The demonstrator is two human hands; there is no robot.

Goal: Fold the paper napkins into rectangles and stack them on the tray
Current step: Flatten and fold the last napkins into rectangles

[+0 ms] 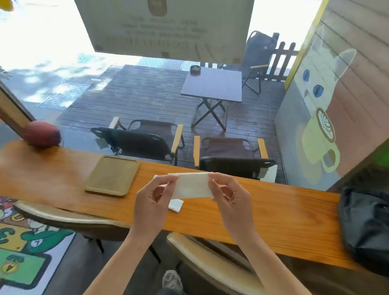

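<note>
- Head view: the left hand (152, 199) and right hand (229, 194) each pinch one short end of a white paper napkin (192, 185), already a rectangle, lifted above the long wooden counter (274, 213), probably to line up its edges.
- A small white folded napkin (176, 205) lies on the counter under the hands.
- The rectangular wooden tray (112, 175), near the counter's far edge, holds nothing, ready for stacking.

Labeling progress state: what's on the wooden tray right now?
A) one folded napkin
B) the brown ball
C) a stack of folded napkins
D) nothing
D: the wooden tray lies bare on the counter; the napkin is held above the counter between the left hand and the right hand, with more white napkin paper lying on the counter beneath it.
</note>
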